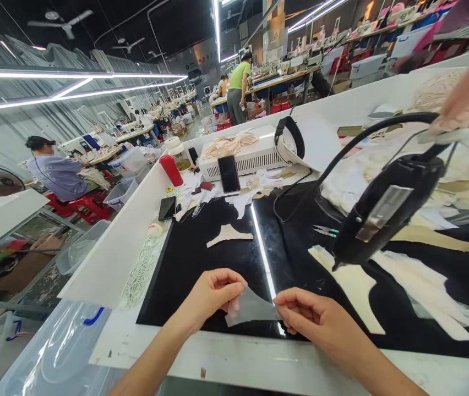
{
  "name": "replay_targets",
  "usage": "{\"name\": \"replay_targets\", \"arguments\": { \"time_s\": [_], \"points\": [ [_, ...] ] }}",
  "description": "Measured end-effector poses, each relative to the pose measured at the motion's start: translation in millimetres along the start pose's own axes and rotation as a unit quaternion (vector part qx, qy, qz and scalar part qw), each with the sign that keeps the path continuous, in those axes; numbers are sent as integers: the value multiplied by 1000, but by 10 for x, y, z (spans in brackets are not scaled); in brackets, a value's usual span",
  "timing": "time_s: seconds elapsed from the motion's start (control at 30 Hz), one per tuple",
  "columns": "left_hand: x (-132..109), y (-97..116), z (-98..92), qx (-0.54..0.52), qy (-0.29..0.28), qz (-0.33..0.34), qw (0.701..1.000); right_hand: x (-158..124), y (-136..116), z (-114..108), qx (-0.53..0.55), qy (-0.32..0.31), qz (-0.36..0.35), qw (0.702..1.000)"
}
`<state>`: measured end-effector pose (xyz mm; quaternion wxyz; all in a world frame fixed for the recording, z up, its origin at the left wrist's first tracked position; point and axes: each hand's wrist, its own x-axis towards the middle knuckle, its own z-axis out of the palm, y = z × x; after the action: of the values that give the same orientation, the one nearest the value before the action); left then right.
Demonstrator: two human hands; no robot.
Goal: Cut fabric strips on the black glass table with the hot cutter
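Note:
A small piece of translucent whitish sheet point(253, 308) is stretched between my two hands, just above the front of the black work surface point(193, 264). My left hand point(216, 297) pinches its left end between thumb and fingers. The right end is pinched by my right hand point(306, 312). Beyond them lies a curved cream fabric piece point(230, 235). To the right, a long cream cut piece point(348, 286) rests on the black surface, beside a stack of pale strips point(428, 291). A black corded hand tool point(387, 209) hangs above these pieces.
Thread snips point(326, 231) lie behind the long cream piece. At the back are a phone point(228, 173), a white vented box point(251, 154) and a red cylinder point(171, 170). Tangled pale cord point(146, 267) lies along the left edge. Co-workers are farther off.

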<state>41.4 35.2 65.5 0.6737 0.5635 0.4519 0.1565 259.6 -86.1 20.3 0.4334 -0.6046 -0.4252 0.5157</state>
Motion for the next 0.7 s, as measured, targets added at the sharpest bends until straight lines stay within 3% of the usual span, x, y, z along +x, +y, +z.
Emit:
{"name": "replay_targets", "arguments": {
  "time_s": [0.1,0.47,0.6,0.7],
  "points": [
    [-6,20,-14,14,6,6,1000,18,-10,24,0,-51,12,999],
    [123,-45,-112,104,29,35,994,67,-23,152,-129,19,-77,988],
    [232,-103,-124,149,39,67,986,83,64,178,-207,61,-138,967],
    [334,-139,-118,200,63,114,971,140,139,168,-286,103,-218,927]
  ]
}}
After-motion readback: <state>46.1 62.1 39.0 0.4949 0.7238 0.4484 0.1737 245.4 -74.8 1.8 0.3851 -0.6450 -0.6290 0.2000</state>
